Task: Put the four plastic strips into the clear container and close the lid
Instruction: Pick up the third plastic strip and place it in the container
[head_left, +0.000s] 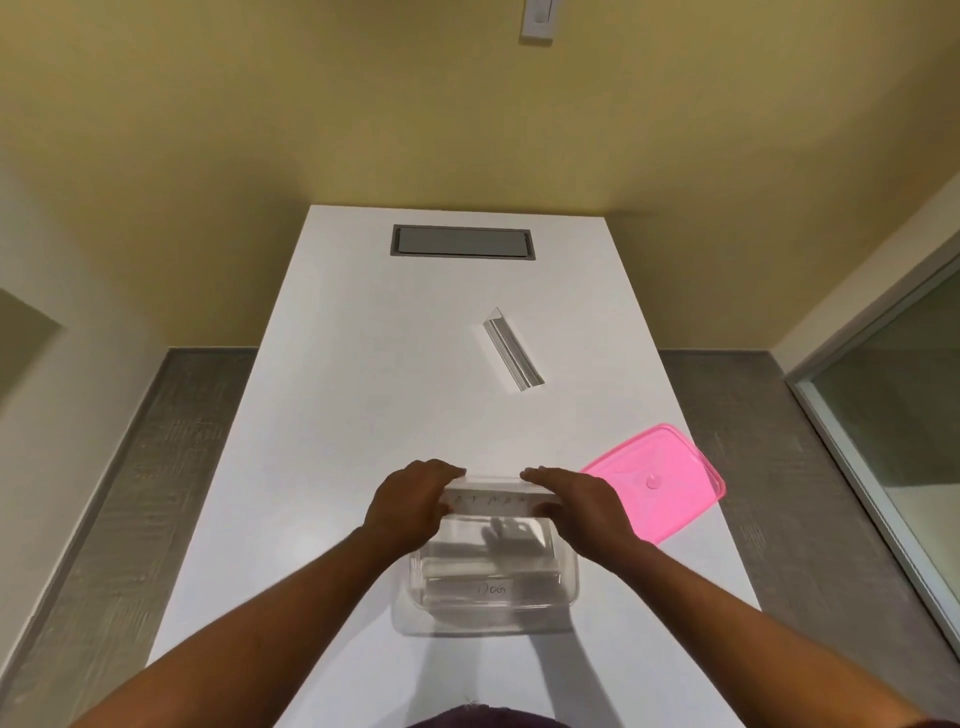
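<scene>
A clear container (566, 582) stands open on the white table, near its front edge. Inside lie clear plastic strips; one (491, 587) bears handwriting, and their number is hard to tell. Over the container's far rim, my left hand (410, 501) and my right hand (576, 501) hold the two ends of another lettered strip (491, 499), level and crosswise. A further clear strip (511, 347) lies slanted on the table farther back, right of centre. The pink lid (660, 480) rests flat on the table to the right of the container, apart from it.
The white table (337, 415) runs away from me to a yellow wall, with a grey recessed hatch (461, 241) at its far end. Grey floor lies on both sides. A glass panel (893, 405) stands to the right.
</scene>
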